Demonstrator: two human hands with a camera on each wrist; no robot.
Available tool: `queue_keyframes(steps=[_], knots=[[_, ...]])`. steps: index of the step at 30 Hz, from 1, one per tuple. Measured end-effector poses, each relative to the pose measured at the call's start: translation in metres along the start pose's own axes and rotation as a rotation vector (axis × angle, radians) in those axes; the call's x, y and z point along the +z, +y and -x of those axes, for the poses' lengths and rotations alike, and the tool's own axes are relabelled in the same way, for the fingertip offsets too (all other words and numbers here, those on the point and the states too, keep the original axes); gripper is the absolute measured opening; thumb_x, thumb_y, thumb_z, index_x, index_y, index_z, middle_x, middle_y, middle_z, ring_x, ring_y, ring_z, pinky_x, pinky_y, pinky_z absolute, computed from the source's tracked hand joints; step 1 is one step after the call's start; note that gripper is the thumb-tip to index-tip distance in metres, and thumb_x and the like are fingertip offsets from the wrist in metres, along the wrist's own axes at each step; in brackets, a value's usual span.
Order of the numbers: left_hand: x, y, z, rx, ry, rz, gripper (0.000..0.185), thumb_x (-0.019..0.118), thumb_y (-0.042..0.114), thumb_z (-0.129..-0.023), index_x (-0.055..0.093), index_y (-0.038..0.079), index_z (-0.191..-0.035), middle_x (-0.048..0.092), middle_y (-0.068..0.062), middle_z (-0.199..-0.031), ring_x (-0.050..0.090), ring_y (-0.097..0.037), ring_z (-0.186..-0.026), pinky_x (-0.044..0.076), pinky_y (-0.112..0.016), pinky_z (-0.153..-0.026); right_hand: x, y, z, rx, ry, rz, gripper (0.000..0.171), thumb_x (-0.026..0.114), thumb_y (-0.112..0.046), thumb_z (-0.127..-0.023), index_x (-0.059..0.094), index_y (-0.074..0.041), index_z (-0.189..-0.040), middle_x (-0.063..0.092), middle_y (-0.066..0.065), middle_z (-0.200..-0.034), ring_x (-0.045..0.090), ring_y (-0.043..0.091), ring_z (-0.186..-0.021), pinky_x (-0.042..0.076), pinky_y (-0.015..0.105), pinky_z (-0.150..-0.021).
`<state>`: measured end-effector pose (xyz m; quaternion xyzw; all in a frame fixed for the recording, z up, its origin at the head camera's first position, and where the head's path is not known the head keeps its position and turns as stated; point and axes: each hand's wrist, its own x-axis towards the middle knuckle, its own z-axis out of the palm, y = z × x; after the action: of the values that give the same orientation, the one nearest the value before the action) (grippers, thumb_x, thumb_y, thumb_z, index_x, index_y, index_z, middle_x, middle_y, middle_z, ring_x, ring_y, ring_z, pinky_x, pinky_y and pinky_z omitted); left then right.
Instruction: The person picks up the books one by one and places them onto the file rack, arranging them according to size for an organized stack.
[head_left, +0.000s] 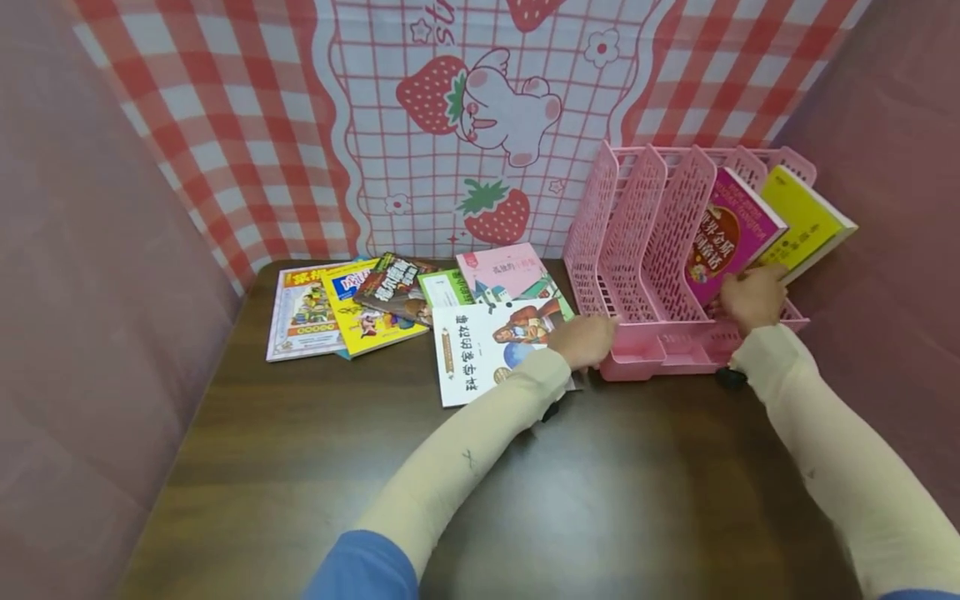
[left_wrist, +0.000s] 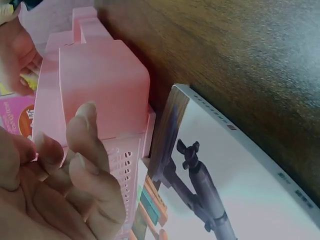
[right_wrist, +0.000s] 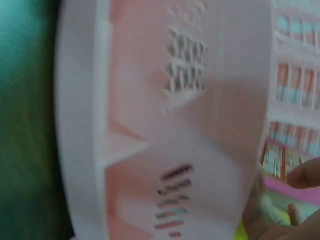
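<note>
A magenta book [head_left: 731, 242] slants in the pink file rack [head_left: 652, 346], its lower part between the thumb and fingers of my right hand [head_left: 752, 298]. Beyond those fingers a yellow-green book [head_left: 810, 218] leans outward in the rightmost slot. In the right wrist view the thumb overlaps the magenta book [right_wrist: 280, 187]. At the rack's front left corner is my left hand [head_left: 583, 340]; its thumb and index finger pinch the rim, while the other fingers curl beside the outer wall [left_wrist: 105, 85]. Just under that wrist lies a white picture book [head_left: 480, 350].
Several books overlap on the brown table [head_left: 300, 467] left of the rack: a pink one [head_left: 501, 268], a dark one [head_left: 393, 292], a yellow one [head_left: 375, 329] and a pale one [head_left: 303, 321]. A strawberry-print cloth [head_left: 480, 108] hangs behind, with plain pinkish cloth at both sides.
</note>
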<state>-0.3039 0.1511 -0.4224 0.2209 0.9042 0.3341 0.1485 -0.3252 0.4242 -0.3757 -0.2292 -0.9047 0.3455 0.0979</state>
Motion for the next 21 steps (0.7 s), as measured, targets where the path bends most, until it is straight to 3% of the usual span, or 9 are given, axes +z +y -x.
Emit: queue_keyframes(steps=[5,8,11,15,18,21], knots=[[-0.006,-0.010,0.002,0.026,0.076,0.023,0.055,0.036,0.054,-0.110,0.054,0.016,-0.074,0.053,0.003,-0.060,0.050,-0.012,-0.049,0.043,-0.029,-0.049,0.020,-0.006,0.020,-0.207,0.018,0.048,0.052,0.047,-0.033,-0.104,0.040,0.009,-0.135,0.053,0.035,-0.126,0.048,0.051,-0.121,0.039,0.061,-0.103],[-0.012,-0.023,0.007,0.061,0.156,0.014,0.049,0.048,0.054,-0.106,0.052,0.016,-0.076,0.049,0.003,-0.064,0.045,-0.011,-0.053,0.039,-0.028,-0.049,0.031,-0.014,0.033,-0.339,0.034,0.069,0.045,0.049,-0.030,-0.103,0.050,0.008,-0.127,0.057,0.032,-0.120,0.050,0.050,-0.117,0.036,0.061,-0.104],[-0.024,-0.041,0.018,0.099,0.206,-0.036,0.041,0.055,0.049,-0.105,0.054,0.016,-0.082,0.054,0.004,-0.069,0.048,-0.010,-0.057,0.041,-0.027,-0.053,0.042,-0.025,0.043,-0.435,0.027,0.069,0.044,0.051,-0.030,-0.103,0.053,0.008,-0.124,0.054,0.032,-0.123,0.044,0.051,-0.121,0.029,0.063,-0.108],[-0.044,-0.067,0.038,0.123,0.206,-0.099,0.024,0.062,0.037,-0.104,0.058,0.015,-0.096,0.061,0.004,-0.082,0.055,-0.010,-0.066,0.047,-0.027,-0.060,0.056,-0.036,0.053,-0.536,0.028,0.106,0.043,0.053,-0.031,-0.102,0.055,0.007,-0.122,0.049,0.033,-0.127,0.035,0.052,-0.126,0.024,0.064,-0.109],[-0.059,-0.083,0.052,0.101,0.213,-0.140,0.020,0.063,0.033,-0.104,0.059,0.014,-0.101,0.063,0.002,-0.089,0.058,-0.012,-0.072,0.049,-0.030,-0.062,0.065,-0.042,0.057,-0.592,0.039,0.137,0.042,0.056,-0.028,-0.100,0.056,0.008,-0.121,0.048,0.037,-0.128,0.033,0.056,-0.130,0.016,0.064,-0.116],[-0.074,-0.098,0.065,0.061,0.238,-0.191,0.022,0.064,0.035,-0.103,0.060,0.013,-0.103,0.062,0.000,-0.093,0.057,-0.015,-0.076,0.050,-0.032,-0.064,0.073,-0.048,0.065,-0.619,0.033,0.149,0.041,0.058,-0.027,-0.099,0.056,0.008,-0.121,0.048,0.037,-0.130,0.035,0.056,-0.129,0.016,0.064,-0.116]])
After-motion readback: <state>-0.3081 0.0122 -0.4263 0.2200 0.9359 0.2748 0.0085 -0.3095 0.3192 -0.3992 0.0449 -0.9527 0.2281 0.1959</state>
